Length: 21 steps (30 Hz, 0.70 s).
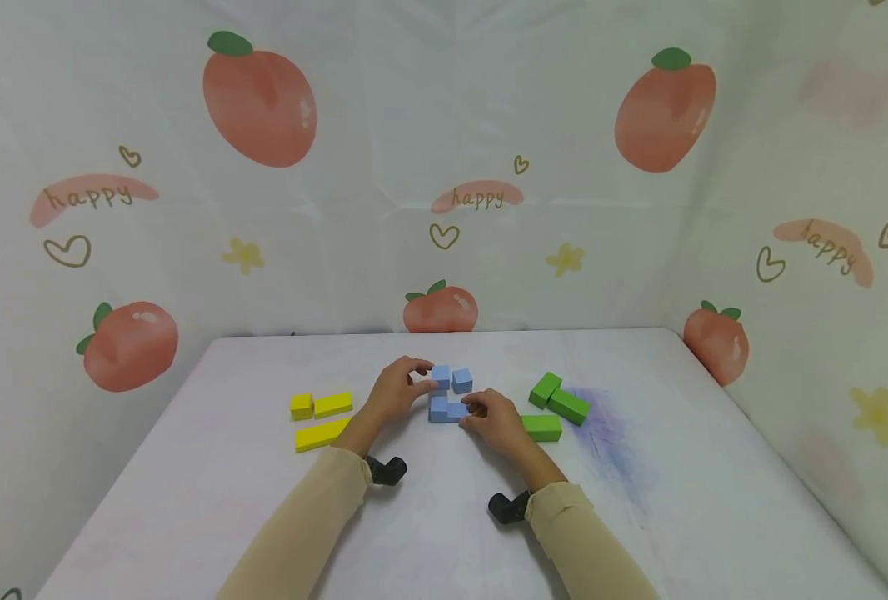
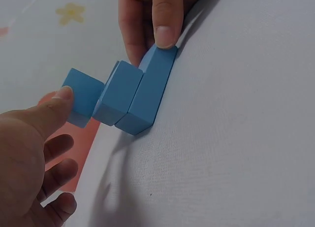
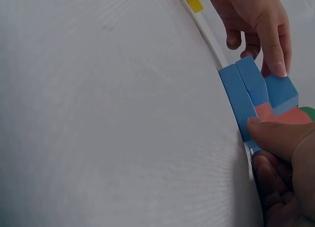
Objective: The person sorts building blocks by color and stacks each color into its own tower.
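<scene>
Head view finds both my hands at work over the white table (image 1: 189,500), among the blue pieces. Left hand (image 1: 397,387): pinching a small blue cube (image 2: 84,96), thumb on one face, the remaining fingers loosely bent and clear of it. Right hand (image 1: 498,421): gripping a longer blue bar (image 2: 153,89) at its right end, between thumb and fingers.

A blue block (image 2: 120,91) sits against the bar's left end, between bar and cube; whether it is stacked or merely adjoining, I cannot tell, nor whether the cube touches it. A spare blue cube (image 1: 462,381) stands just beyond, untouched. Yellow blocks (image 1: 333,405) lie to my left, green blocks (image 1: 568,407) to my right.

Handling assessment: the pieces appear rigid, light and unlikely to break; their smooth faces may slide under a careless push. Recommended hold for the cube: opposite side faces, fingertips only. For the bar: its free end, away from the adjoining block, with light pressure.
</scene>
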Motion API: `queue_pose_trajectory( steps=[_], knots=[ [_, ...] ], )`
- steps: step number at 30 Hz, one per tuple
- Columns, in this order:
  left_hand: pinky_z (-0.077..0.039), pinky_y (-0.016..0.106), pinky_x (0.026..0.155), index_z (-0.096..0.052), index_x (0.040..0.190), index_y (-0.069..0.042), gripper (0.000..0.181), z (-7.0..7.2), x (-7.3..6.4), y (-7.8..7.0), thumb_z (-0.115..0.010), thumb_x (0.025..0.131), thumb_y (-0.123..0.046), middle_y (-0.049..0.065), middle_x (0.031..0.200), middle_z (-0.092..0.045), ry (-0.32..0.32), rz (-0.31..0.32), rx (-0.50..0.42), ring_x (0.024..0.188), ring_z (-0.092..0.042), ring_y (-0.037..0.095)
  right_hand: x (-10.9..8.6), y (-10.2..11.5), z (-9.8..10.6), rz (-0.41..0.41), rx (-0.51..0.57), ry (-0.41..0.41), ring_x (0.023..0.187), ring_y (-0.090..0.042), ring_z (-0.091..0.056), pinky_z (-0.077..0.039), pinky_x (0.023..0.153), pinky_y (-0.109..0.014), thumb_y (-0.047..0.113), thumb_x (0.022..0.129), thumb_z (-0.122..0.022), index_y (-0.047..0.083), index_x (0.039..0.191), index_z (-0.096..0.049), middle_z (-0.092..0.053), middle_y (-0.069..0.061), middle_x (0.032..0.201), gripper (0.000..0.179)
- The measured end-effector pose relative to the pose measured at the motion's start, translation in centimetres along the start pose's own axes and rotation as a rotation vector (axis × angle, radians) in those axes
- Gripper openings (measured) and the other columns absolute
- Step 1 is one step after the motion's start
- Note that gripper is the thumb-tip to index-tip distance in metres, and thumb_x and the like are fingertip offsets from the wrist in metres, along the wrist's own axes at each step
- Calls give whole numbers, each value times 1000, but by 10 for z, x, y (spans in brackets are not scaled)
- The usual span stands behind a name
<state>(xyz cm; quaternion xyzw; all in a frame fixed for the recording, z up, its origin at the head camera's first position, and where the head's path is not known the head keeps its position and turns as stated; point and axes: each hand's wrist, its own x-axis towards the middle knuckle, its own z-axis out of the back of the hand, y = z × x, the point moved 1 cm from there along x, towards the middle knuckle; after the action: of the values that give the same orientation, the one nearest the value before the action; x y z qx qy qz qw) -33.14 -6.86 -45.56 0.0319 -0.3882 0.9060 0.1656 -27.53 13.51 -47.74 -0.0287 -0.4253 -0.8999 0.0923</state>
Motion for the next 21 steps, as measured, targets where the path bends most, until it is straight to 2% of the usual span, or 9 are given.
queue_pose_trajectory(
  steps=[9,21],
  knots=[
    [-48,28,74,-65,125,-17,39,3,-12,-5,-73,88,-29,0,108,-61,6,4,1,86,-51,19,0,1,0,-6,4,3,84,-17,-54,-48,77,-34,7,85,-74,4,112,-68,-59,-2,92,27],
    [-47,28,72,-66,123,-17,37,2,-25,-7,-73,88,-28,-2,108,-61,18,-34,5,83,-50,17,1,-1,-1,-26,1,7,86,-17,-55,-49,79,-34,7,86,-74,5,114,-68,-59,-2,93,29]
  ],
)
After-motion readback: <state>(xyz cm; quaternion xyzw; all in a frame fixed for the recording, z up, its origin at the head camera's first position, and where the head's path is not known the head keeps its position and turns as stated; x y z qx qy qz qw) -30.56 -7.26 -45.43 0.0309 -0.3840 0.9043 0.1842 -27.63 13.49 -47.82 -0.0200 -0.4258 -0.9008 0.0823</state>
